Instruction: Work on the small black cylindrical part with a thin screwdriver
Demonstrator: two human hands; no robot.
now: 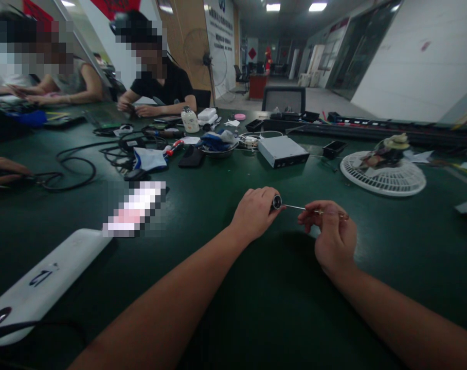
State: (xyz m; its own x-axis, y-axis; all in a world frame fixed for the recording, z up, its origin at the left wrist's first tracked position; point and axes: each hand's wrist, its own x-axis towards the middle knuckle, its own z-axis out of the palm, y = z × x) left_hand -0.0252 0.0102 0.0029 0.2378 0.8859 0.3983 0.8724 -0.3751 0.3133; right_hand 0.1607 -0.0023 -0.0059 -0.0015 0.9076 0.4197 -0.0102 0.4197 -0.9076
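My left hand [255,213] is closed around a small round black object with a silvery rim [276,202], whose end faces right between thumb and fingers. The rest of that object is hidden in the palm. A thin screwdriver [320,211] lies in my right hand [331,228], pinched between thumb and fingers. Its metal shaft points left, and the tip reaches the round object or comes very close to it. Both hands are over the dark green table [252,308].
A white device marked 12 [44,277] lies at the left, near a lit, pixelated screen [135,208]. Beyond are cables [77,154], a metal box [283,151] and a white fan grille [383,174]. Another person's hand [5,170] rests at the left edge; people sit opposite.
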